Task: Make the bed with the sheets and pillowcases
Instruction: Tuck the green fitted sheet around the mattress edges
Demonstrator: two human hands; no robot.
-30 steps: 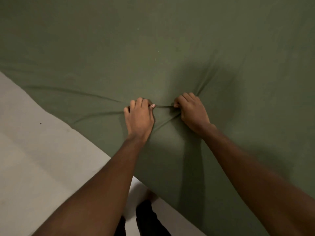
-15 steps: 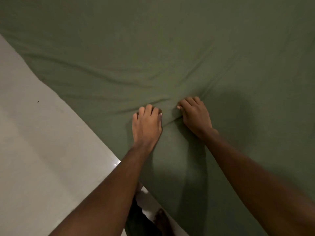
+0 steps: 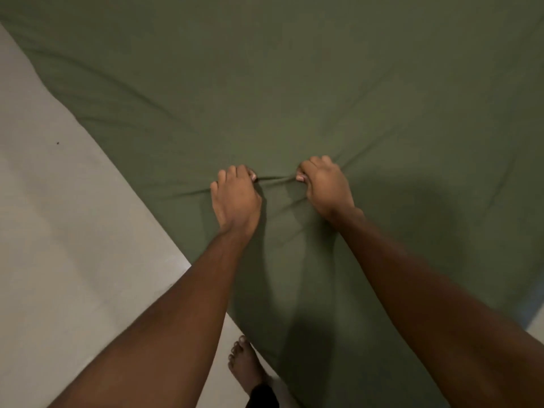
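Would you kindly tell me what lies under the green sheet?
Only the green sheet itself shows, with the left hand and right hand each pinching a fold on top; whatever lies beneath is fully covered.

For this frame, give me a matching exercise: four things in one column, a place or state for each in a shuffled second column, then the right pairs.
1. left hand
2. right hand
3. olive-green fabric bed sheet
4. bare foot

A. stands on the pale grey floor at the bottom edge
B. grips a sheet fold, nearer the floor
C. spread wide, creased between the hands
D. grips a sheet fold, farther from the floor

Pairs: 1-B, 2-D, 3-C, 4-A
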